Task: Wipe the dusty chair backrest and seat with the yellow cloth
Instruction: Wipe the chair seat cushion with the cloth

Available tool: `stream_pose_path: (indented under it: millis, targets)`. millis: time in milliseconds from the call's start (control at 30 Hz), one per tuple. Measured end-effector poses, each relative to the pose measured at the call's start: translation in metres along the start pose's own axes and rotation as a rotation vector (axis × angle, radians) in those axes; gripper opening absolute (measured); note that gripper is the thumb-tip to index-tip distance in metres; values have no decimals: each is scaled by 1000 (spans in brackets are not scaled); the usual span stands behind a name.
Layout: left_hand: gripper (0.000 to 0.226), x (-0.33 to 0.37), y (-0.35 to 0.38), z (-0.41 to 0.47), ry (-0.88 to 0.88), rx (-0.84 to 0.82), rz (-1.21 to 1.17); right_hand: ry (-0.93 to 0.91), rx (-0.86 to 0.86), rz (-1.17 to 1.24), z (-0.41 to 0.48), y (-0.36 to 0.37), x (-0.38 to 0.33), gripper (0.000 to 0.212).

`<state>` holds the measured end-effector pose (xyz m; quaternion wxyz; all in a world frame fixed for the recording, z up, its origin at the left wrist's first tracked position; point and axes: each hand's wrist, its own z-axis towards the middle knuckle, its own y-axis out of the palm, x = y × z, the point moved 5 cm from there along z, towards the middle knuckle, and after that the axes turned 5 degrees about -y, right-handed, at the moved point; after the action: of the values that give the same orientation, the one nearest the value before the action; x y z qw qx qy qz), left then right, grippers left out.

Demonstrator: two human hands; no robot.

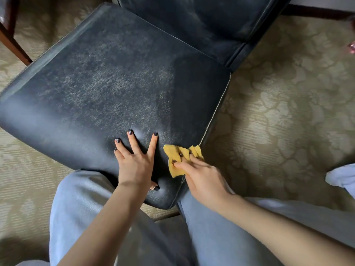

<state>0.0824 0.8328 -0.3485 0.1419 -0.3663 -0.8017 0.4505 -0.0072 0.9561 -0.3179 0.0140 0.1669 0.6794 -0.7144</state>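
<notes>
The dark seat [107,83] is big, with grey dust all over its middle. The left hand [134,162] lies flat on it at 6 o'clock, fingers spread wide. At 3 o'clock from that hand, the right hand [203,175] pinches the crumpled yellow cloth [173,153] on the seat's side edge. The backrest [192,22] is up at 1 o'clock, dusty too. A flowery carpet [288,93] lies under the chair.

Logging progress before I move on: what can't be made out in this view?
- Backrest: top cut off by the head view's upper edge.
- Seat under the left hand and yellow cloth: covered, dust unknown.
- Right hand: motion-blurred where it holds the cloth.
- Pinkish object: cut off by the right edge, unidentifiable.
</notes>
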Motion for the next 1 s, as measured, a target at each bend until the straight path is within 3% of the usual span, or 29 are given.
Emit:
stream_pose_path:
  millis: [133,567,867,1000]
  targets:
    - [138,-1,0,0,-6,11,-10,-144,4,23,-10,13,-2,39]
    - [141,-3,1,1,-11,4,-40,-263,79,-16,34,8,24,31]
    - [140,-2,-1,0,-11,7,-43,-181,66,-32,106,-5,31,35]
    - [140,-2,-2,-1,-18,7,-50,92,-86,-26,150,-13,39,32]
